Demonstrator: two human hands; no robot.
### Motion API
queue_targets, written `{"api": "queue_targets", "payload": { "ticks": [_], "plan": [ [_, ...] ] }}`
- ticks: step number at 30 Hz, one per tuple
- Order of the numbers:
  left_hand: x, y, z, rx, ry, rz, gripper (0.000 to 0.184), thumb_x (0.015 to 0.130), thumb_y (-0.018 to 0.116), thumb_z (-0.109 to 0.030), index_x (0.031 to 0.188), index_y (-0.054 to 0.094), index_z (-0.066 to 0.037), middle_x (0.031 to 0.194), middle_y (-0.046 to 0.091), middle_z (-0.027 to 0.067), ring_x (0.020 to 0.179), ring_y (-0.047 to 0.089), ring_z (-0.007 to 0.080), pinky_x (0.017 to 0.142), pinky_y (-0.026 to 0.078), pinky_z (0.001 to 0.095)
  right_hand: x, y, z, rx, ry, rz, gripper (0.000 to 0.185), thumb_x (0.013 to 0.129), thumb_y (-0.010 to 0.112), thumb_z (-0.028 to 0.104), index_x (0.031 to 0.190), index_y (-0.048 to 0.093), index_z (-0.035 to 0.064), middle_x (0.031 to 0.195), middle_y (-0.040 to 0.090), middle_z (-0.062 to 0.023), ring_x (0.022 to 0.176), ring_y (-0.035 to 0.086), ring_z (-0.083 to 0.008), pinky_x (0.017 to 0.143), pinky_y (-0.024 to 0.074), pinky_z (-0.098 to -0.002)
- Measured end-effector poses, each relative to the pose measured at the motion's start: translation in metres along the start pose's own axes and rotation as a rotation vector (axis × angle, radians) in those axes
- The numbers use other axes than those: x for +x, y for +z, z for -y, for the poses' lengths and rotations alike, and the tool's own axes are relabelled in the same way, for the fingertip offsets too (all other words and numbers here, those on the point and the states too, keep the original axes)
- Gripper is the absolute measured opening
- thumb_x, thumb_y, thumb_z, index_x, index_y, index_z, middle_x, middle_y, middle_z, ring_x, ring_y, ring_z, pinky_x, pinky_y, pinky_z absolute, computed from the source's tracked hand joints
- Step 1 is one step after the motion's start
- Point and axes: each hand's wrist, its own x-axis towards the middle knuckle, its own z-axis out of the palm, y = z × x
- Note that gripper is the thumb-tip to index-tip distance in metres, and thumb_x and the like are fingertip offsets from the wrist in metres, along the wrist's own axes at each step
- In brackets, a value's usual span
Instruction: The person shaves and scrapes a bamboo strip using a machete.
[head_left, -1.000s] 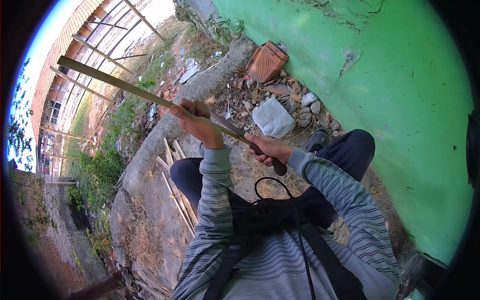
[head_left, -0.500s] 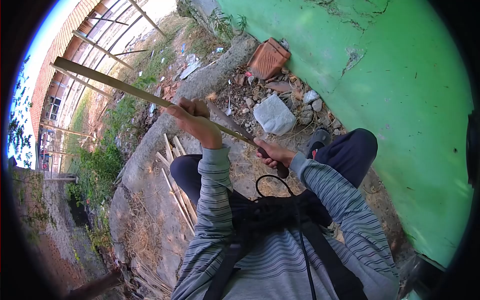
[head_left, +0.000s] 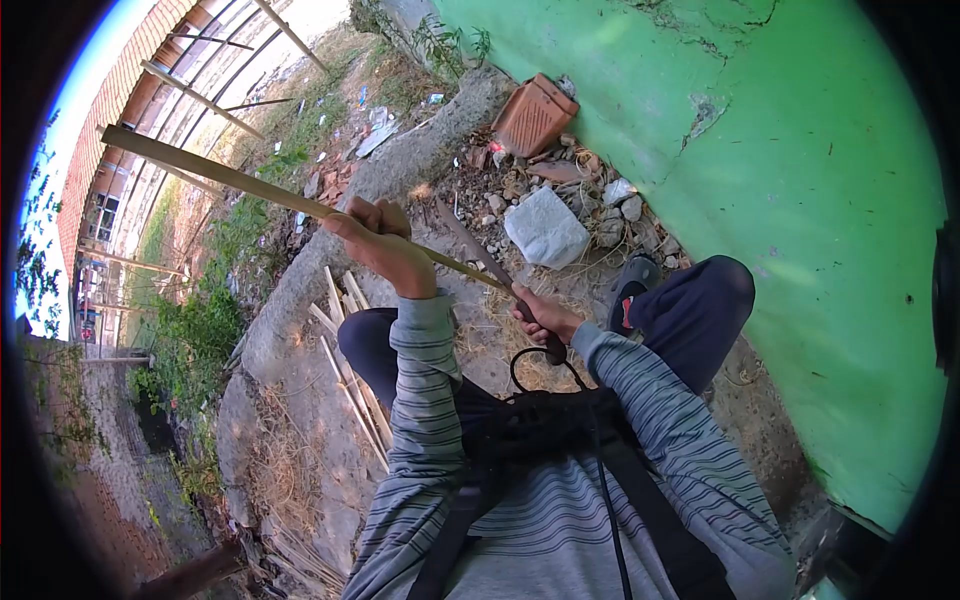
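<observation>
My left hand (head_left: 378,245) is wrapped round a long flat strip of bamboo or wood (head_left: 220,174), which slants from the upper left down toward my right hand. The fingers of my right hand (head_left: 543,314) are closed round the dark handle of a knife (head_left: 468,236). Its long brown blade points up and left, crossing the strip's lower end just above the handle. Whether blade and strip touch there cannot be made out.
Cut strips (head_left: 352,375) lie on the ground beside my left knee. Ahead are a white stone block (head_left: 547,229), rubble and an orange clay brick (head_left: 536,116). A green wall (head_left: 800,220) rises on the right, and plants (head_left: 195,330) grow at left.
The strip and my left hand have shifted slightly left. The knife's blade has swung away from the strip, more upright, and its handle now sits a little more to the left than half a second ago.
</observation>
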Motion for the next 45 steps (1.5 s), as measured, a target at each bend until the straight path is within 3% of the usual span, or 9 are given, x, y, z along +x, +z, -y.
{"api": "queue_targets", "payload": {
  "ticks": [8, 11, 14, 18, 22, 26, 33, 38, 45],
  "plan": [
    [0.003, -0.009, -0.001, -0.001, 0.021, -0.005, 0.067, 0.1, 0.03, -0.076, 0.068, 0.024, -0.017, 0.052, 0.018, -0.0044, 0.046, 0.013, 0.0085, 0.044, 0.007, 0.0317, 0.034, -0.038, -0.067, -0.006, 0.149, -0.269, 0.06, 0.101, 0.037, 0.07, 0.084, 0.045, 0.0132, 0.059, 0.038, 0.0055, 0.044, 0.033, -0.0047, 0.039, 0.0276, -0.0216],
    [0.004, -0.015, 0.0, 0.004, 0.021, -0.019, 0.068, 0.1, 0.03, -0.077, 0.068, 0.024, -0.017, 0.052, 0.018, -0.0044, 0.046, 0.013, 0.0085, 0.044, 0.008, 0.0313, 0.034, -0.032, -0.07, 0.079, 0.057, -0.272, 0.055, 0.1, 0.05, 0.064, 0.083, 0.047, 0.0116, 0.057, 0.039, 0.0039, 0.043, 0.037, -0.0065, 0.039, 0.033, -0.025],
    [0.008, -0.022, 0.001, -0.01, 0.013, -0.005, 0.067, 0.099, 0.03, -0.077, 0.068, 0.025, -0.018, 0.052, 0.018, -0.0045, 0.046, 0.013, 0.0083, 0.043, 0.008, 0.0308, 0.03, -0.021, -0.067, -0.052, -0.187, -0.187, 0.037, 0.091, 0.077, 0.03, 0.071, 0.052, 0.0103, 0.055, 0.047, 0.0019, 0.044, 0.047, -0.006, 0.038, 0.0351, -0.0246],
    [0.01, -0.03, -0.002, -0.053, -0.027, -0.013, 0.066, 0.099, 0.031, -0.077, 0.07, 0.025, -0.018, 0.052, 0.018, -0.0051, 0.046, 0.012, 0.008, 0.043, 0.008, 0.0308, 0.049, -0.039, -0.099, -0.154, -0.205, -0.236, 0.034, 0.086, 0.078, 0.027, 0.069, 0.056, 0.0076, 0.057, 0.053, -0.0011, 0.044, 0.05, -0.0086, 0.04, 0.0383, -0.0268],
    [0.012, -0.041, -0.007, -0.049, -0.023, -0.015, 0.066, 0.1, 0.033, -0.075, 0.07, 0.022, -0.017, 0.052, 0.015, -0.0054, 0.046, 0.012, 0.0081, 0.043, 0.008, 0.0302, 0.053, -0.056, -0.122, -0.557, -0.131, -0.582, 0.035, 0.081, 0.076, 0.034, 0.082, 0.066, 0.0006, 0.065, 0.065, -0.0102, 0.05, 0.063, -0.0188, 0.049, 0.0505, -0.0349],
    [0.011, -0.051, -0.02, -0.045, -0.15, 0.024, 0.062, 0.101, 0.038, -0.072, 0.077, 0.035, -0.015, 0.065, 0.03, -0.0042, 0.055, 0.026, 0.0091, 0.05, 0.023, 0.0274, 0.054, -0.066, -0.123, -0.544, 0.093, -0.719, 0.045, 0.081, 0.073, 0.039, 0.093, 0.072, -0.0039, 0.074, 0.072, -0.0175, 0.06, 0.072, -0.0237, 0.057, 0.0566, -0.0381],
    [0.015, -0.065, -0.028, -0.278, -0.221, 0.151, 0.053, 0.103, 0.047, -0.061, 0.089, 0.047, -0.01, 0.076, 0.038, -0.0005, 0.068, 0.037, 0.0127, 0.064, 0.035, 0.0311, 0.048, -0.066, -0.116, -0.298, 0.0, -0.765, 0.037, 0.08, 0.073, 0.031, 0.086, 0.071, -0.0054, 0.067, 0.069, -0.0153, 0.051, 0.067, -0.0218, 0.05, 0.0529, -0.0369],
    [0.008, -0.077, -0.033, -0.266, -0.236, 0.225, 0.041, 0.106, 0.05, -0.049, 0.092, 0.051, -0.01, 0.074, 0.041, -0.0011, 0.067, 0.039, 0.012, 0.063, 0.036, 0.0306, 0.042, -0.057, -0.108, -0.088, 0.004, -0.634, 0.026, 0.081, 0.071, 0.021, 0.075, 0.065, -0.0032, 0.058, 0.058, -0.0064, 0.042, 0.053, -0.0172, 0.043, 0.0443, -0.0344],
    [-0.006, -0.066, -0.038, -0.188, -0.189, 0.253, 0.038, 0.107, 0.05, -0.047, 0.096, 0.052, -0.01, 0.073, 0.039, -0.0024, 0.066, 0.035, 0.0106, 0.062, 0.033, 0.0286, 0.029, -0.036, -0.091, -0.164, -0.122, -0.52, 0.025, 0.084, 0.07, 0.022, 0.072, 0.062, 0.002, 0.057, 0.056, -0.0034, 0.044, 0.052, -0.0128, 0.043, 0.0417, -0.0315]
  ]
}}
